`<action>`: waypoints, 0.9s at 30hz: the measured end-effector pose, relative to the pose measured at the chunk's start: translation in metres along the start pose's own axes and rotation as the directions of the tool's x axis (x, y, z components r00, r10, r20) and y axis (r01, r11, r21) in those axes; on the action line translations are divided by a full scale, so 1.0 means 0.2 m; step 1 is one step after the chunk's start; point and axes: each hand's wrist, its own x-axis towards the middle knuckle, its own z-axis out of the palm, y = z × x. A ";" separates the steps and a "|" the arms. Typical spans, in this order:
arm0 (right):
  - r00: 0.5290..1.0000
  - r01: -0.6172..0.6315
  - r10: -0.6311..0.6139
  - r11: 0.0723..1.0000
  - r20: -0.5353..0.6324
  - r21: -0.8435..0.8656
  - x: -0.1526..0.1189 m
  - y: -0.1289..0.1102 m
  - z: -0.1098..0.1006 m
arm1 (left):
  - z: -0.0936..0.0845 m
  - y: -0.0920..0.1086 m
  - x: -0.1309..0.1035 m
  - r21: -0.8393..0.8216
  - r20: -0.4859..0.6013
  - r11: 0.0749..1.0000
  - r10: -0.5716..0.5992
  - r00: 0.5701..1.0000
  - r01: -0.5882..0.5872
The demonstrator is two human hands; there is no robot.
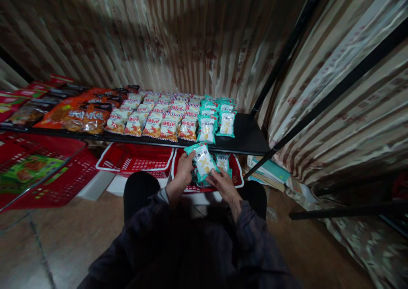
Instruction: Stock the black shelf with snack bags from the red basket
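A teal-and-white snack bag (203, 160) is held between my two hands, over a red basket (237, 174) with a white rim. My left hand (184, 170) grips its left side, thumb on the front. At the lower right corner, my right hand (225, 185) pinches the same bag. Another teal bag (222, 162) lies in the basket behind my right hand. Just above, on the black shelf (245, 131), stand rows of matching teal bags (207, 128). Whether more than one bag is in my grip is hard to see.
Rows of white-and-red snack bags (168, 125), orange bags (86, 117) and dark packs (32, 108) fill the shelf leftward. Below are an emptier red basket (137, 155) and a larger red basket (73, 182). Black shelf posts (283, 46) and cardboard (270, 170) stand at right.
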 end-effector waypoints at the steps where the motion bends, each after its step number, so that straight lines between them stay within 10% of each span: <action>1: 1.000 0.014 -0.014 0.999 -0.021 0.035 0.00 0.02 0.01 | 0.00 0.00 0.00 -0.006 -0.011 1.000 0.006 1.000 -0.006; 10: 0.989 0.043 -0.026 0.992 -0.143 0.123 0.01 0.09 0.06 | -0.03 0.02 0.01 -0.061 -0.085 0.998 -0.021 0.996 0.016; 27: 0.980 0.144 -0.138 0.989 -0.141 0.036 0.01 0.09 0.01 | -0.16 0.13 0.14 0.083 0.155 0.994 -0.085 0.984 0.073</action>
